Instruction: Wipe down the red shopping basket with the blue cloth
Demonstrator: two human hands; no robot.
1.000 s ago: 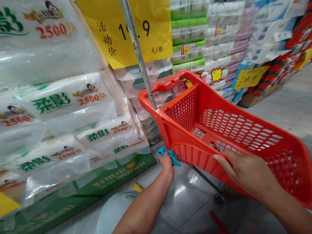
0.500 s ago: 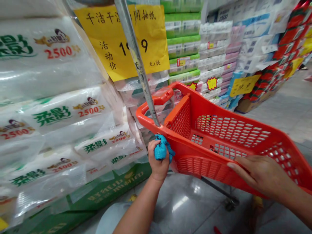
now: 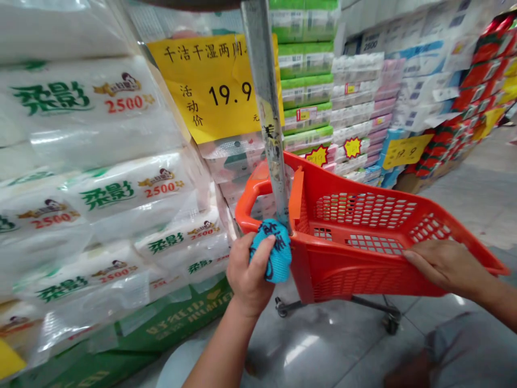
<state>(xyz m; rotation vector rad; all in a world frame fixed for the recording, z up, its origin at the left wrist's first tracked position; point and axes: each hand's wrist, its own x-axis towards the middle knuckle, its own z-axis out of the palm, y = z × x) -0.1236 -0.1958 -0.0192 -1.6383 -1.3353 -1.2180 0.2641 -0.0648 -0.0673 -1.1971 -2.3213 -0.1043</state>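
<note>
I note red cart (image 3: 343,277) lying lengthwise, mid-frame to right; left hand (image 3: 247,275), nearer its handle (image 3: 245,207), pinches blue cloth (image 3: 279,263); right hand (image 3: 450,267) grips cart rim (image 3: 349,247)

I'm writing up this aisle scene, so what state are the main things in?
Red shopping cart: upright
Blue cloth: bunched, at the cart's handle end
Left hand: closed on the cloth
Right hand: gripping the cart's side
Metal pole: scuffed
Nearest yellow price sign: partly hidden by the pole
White tissue packs: stacked, plastic-wrapped
</note>
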